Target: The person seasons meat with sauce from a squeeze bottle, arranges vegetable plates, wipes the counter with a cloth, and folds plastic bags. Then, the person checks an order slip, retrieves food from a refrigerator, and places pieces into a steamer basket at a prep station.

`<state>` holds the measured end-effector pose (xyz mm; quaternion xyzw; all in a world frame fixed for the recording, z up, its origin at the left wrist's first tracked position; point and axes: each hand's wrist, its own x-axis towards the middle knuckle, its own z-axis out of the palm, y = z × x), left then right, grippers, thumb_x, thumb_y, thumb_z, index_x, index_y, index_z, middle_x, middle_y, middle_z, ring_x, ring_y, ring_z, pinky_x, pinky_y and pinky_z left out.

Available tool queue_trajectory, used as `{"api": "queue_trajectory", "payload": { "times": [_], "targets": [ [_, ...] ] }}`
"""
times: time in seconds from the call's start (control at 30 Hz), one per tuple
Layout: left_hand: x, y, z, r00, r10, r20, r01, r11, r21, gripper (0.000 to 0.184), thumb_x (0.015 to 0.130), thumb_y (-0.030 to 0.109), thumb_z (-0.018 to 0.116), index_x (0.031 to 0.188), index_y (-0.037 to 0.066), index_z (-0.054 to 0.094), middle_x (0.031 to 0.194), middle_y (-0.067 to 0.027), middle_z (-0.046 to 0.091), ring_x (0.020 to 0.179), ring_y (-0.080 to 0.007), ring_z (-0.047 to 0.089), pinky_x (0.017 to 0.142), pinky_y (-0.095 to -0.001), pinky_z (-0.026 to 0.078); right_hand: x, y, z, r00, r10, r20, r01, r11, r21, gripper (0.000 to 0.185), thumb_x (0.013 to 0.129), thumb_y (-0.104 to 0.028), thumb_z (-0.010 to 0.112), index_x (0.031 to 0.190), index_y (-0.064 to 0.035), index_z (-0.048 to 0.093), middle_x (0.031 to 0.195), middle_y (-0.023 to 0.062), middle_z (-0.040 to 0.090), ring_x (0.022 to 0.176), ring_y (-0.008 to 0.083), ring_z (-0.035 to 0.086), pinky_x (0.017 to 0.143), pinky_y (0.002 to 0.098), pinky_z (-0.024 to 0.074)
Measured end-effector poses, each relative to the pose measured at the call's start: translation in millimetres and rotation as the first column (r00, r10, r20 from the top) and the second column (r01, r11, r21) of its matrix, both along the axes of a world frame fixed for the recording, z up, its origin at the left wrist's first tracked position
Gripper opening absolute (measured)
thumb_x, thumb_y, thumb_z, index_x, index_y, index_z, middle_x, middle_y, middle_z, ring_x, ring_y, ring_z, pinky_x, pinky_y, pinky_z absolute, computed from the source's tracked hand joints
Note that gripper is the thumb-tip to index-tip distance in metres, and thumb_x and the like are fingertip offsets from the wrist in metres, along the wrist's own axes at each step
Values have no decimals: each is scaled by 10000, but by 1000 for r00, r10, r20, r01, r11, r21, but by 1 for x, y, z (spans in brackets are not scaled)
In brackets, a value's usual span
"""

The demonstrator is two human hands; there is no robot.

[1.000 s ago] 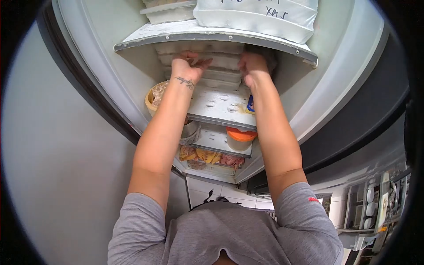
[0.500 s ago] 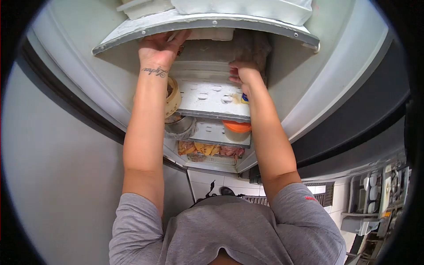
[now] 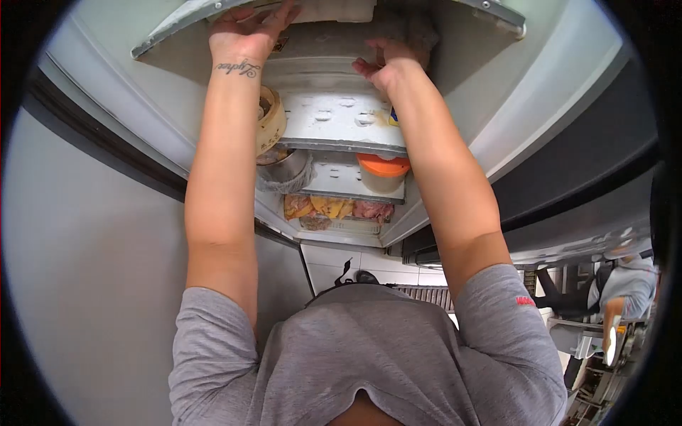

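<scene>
Inside an upright fridge or freezer, my left hand (image 3: 249, 28) is raised palm up with fingers spread, its fingertips close beneath the upper shelf (image 3: 186, 23). Beside those fingers is a pale container (image 3: 341, 10), partly cut off by the top edge; whether they touch cannot be made out. My right hand (image 3: 387, 62) has its fingers apart and nothing in it, above the middle shelf (image 3: 323, 113). A dim plastic-wrapped bundle (image 3: 422, 35) lies behind it. A round beige container (image 3: 270, 122) stands left on that shelf, and a small blue and yellow packet (image 3: 393, 117) sits near my right wrist.
One shelf down are a metal pot in plastic (image 3: 285, 169) and a tub with an orange lid (image 3: 383, 170). Bagged yellow and pink food (image 3: 331, 206) lies at the bottom. Another person (image 3: 626, 287) is at the far right, by racks. A grey door panel (image 3: 106, 284) flanks the left.
The stacked pale containers have left the middle shelf; one shows higher up beside my left hand. My left hand moved up and left, my right hand up. The view tilted, and a person appeared at right.
</scene>
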<state>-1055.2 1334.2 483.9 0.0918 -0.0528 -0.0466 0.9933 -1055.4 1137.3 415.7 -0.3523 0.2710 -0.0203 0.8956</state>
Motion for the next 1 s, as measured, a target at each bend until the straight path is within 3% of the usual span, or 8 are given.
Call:
{"api": "queue_trajectory", "payload": {
  "times": [0.07, 0.2, 0.27, 0.47, 0.6, 0.8, 0.87, 1.0],
  "targets": [
    [-3, -3, 5, 991, 51, 121, -68, 988, 142, 393, 959, 277, 368, 1211, 7, 501, 1349, -236, 409, 1257, -470, 344, 1037, -662, 289, 3, -1, 13, 997, 44, 60, -36, 991, -130, 137, 795, -125, 677, 888, -57, 603, 925, 67, 483, 873, 289, 506, 808, 494, 533],
    [-17, -13, 16, 988, 28, 149, -38, 997, 61, 412, 973, 306, 336, 1247, 25, 463, 1312, -201, 454, 1206, -415, 407, 1008, -668, 310, 1, 13, 25, 948, 165, 274, -83, 955, -285, 137, 823, -133, 626, 941, -73, 592, 1099, 108, 470, 1035, 367, 485, 749, 528, 548],
    [1, -7, 12, 958, 20, 287, -48, 995, 89, 459, 978, 344, 330, 1326, 63, 434, 1358, -163, 445, 1271, -403, 371, 1026, -651, 295, 17, 12, 16, 928, 190, 321, -108, 961, -257, 152, 834, -135, 604, 973, -78, 579, 1141, 117, 461, 1068, 385, 466, 742, 533, 549],
    [8, -4, 4, 999, 25, 28, -29, 985, 169, 526, 976, 338, 322, 1376, -3, 322, 1471, -235, 206, 1332, -523, 165, 1085, -627, 264, 34, 12, 9, 947, 167, 273, -139, 983, -119, 201, 874, -166, 529, 1061, -93, 546, 1210, 131, 443, 1100, 399, 433, 747, 590, 526],
    [15, -4, 9, 998, -6, 66, -1, 995, 104, 533, 935, 437, 403, 1302, 53, 444, 1383, -214, 379, 1269, -439, 344, 989, -656, 345, 38, 26, -18, 978, 43, 205, -44, 999, 0, 220, 938, -272, 413, 1107, -216, 542, 1100, 70, 486, 1007, 305, 472, 651, 634, 502],
    [13, 1, 11, 991, -62, 114, 46, 989, 141, 570, 959, 427, 310, 1378, 41, 329, 1406, -204, 349, 1272, -457, 319, 1045, -674, 259, 46, 10, -10, 953, 182, 241, -163, 982, -95, 207, 880, -187, 509, 1053, -74, 523, 1227, 239, 378, 1019, 511, 445, 685, 489, 579],
    [13, 1, 13, 971, -99, 219, 50, 975, 218, 604, 904, 536, 344, 1296, 89, 450, 1314, -181, 464, 1212, -399, 407, 960, -657, 316, 35, 11, 3, 965, 199, 172, -190, 979, -70, 208, 874, -189, 516, 1049, -76, 525, 1252, 247, 370, 1035, 535, 441, 695, 469, 580],
    [-1, -15, 18, 955, 127, 267, -193, 951, 240, 485, 929, 447, 352, 1201, 77, 509, 1214, -164, 531, 1076, -381, 509, 891, -628, 421, -11, 17, 39, 938, 324, 124, -332, 942, 51, 252, 858, -201, 536, 1075, -73, 528, 1278, 254, 388, 1090, 561, 423, 713, 412, 581]
  ]
}}
